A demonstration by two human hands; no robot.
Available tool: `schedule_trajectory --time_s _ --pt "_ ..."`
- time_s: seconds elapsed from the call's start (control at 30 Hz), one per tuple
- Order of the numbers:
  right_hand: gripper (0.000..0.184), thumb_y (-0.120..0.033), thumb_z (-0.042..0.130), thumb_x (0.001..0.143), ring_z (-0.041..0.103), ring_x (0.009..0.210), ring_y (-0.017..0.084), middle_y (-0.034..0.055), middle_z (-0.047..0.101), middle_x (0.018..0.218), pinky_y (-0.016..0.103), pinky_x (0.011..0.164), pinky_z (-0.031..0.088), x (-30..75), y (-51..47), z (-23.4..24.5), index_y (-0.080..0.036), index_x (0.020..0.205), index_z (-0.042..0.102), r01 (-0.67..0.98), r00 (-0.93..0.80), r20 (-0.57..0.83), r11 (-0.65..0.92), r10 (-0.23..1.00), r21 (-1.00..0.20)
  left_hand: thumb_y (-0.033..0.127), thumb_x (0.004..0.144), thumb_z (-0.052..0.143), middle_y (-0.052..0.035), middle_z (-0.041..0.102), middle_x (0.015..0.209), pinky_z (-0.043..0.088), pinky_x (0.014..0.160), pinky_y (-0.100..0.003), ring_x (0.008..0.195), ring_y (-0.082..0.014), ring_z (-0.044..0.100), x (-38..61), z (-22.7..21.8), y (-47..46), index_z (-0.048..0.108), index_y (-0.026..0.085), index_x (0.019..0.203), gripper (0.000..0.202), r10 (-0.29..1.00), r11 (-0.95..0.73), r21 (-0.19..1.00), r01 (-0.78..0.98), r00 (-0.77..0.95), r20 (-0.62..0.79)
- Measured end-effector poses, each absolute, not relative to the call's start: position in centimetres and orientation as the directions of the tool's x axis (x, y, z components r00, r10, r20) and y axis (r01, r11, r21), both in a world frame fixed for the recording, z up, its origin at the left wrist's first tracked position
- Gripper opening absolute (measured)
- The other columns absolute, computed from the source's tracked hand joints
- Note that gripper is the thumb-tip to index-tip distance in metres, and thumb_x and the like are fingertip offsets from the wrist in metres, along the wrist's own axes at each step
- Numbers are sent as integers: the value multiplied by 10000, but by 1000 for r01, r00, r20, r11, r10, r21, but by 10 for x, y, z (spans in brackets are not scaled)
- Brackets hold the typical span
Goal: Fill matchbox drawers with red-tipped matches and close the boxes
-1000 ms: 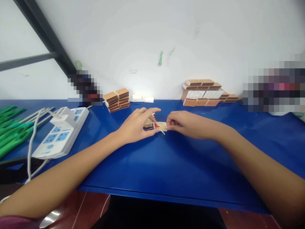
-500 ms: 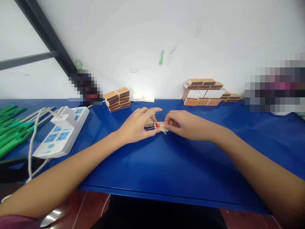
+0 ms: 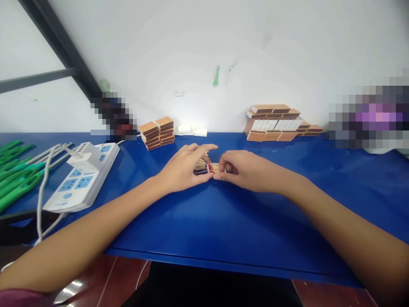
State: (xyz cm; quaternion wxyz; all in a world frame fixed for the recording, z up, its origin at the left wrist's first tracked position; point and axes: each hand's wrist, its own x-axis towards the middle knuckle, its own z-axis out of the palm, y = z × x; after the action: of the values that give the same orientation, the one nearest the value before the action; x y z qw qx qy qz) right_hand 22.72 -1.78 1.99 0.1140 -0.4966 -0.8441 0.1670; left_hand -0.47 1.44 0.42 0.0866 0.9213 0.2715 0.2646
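My left hand (image 3: 183,168) rests on the blue table (image 3: 204,221) with its fingers curled round a small matchbox (image 3: 202,167) and a bunch of matchsticks in it. My right hand (image 3: 244,169) is closed on the white inner tray (image 3: 214,167) of the box, which holds red-tipped matches, and presses it toward the left hand. Only a short part of the tray shows between the two hands.
A white power strip (image 3: 81,178) with a plug and cable lies at the left, beside green-handled tools (image 3: 15,175). Stacks of matchboxes (image 3: 157,132) stand at the back by the wall, a bigger pile (image 3: 279,123) at the back right. White trays (image 3: 192,130) lie between them.
My right hand has slid left toward my left hand, pushing the tray further into the box. The stray match sticking out below the tray no longer shows.
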Motion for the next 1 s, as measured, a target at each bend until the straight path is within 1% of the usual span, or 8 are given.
schedule_trajectory --time_s 0.1,0.23,0.43,0.57,0.73,0.8,0.93,1.0 --pt "231 -438 652 941 575 765 166 44 676 906 296 660 377 229 -17 17 -207 921 642 773 -507 31 470 862 -427 272 865 766 -6 752 1084 466 1013 -408 1099 -239 635 -5 4 14 475 253 1428 635 547 -837 306 454 712 440" --pt "158 -353 620 949 568 732 152 39 674 881 291 655 379 229 -17 17 -203 902 637 752 -528 56 497 848 -434 287 875 761 -6 755 1092 465 1015 -415 1103 -241 639 -5 4 15 467 261 1437 635 546 -838 306 452 715 437" --pt "127 -264 590 932 557 723 149 31 663 824 291 662 372 228 -18 23 -193 846 650 722 -580 131 582 804 -373 308 880 767 0 757 1083 468 1015 -403 1102 -236 638 -4 4 15 470 259 1435 631 549 -836 307 455 710 441" --pt "145 -269 590 948 557 711 142 30 661 826 286 664 381 228 -16 24 -188 877 688 717 -570 177 591 802 -369 336 884 765 -12 756 1107 475 1006 -412 1096 -245 640 -4 4 14 475 254 1432 625 549 -836 297 461 713 436" --pt "143 -281 606 961 580 754 149 43 680 891 286 691 394 227 -14 22 -190 909 704 711 -570 202 602 796 -365 338 890 761 -17 751 1142 484 1001 -410 1114 -241 642 -5 3 15 477 258 1434 619 548 -836 301 458 708 445" --pt "147 -278 599 964 575 736 149 41 680 875 287 680 388 227 -13 23 -192 899 699 719 -540 249 594 804 -361 340 882 772 -16 752 1151 484 1001 -408 1136 -242 641 -5 3 16 475 261 1435 633 552 -834 308 458 700 454" --pt "150 -280 595 963 554 696 156 33 656 779 296 659 367 229 -11 27 -188 870 670 766 -390 448 553 805 -328 319 869 785 -2 768 1108 469 1017 -416 1136 -240 652 -7 4 19 469 264 1433 649 554 -832 319 453 676 486" --pt "171 -295 587 968 542 685 160 32 642 751 302 650 355 230 -9 26 -188 853 653 802 -334 482 513 810 -306 316 868 784 -3 769 1115 465 1021 -425 1131 -242 655 -7 4 21 473 263 1431 645 564 -825 316 468 656 502"
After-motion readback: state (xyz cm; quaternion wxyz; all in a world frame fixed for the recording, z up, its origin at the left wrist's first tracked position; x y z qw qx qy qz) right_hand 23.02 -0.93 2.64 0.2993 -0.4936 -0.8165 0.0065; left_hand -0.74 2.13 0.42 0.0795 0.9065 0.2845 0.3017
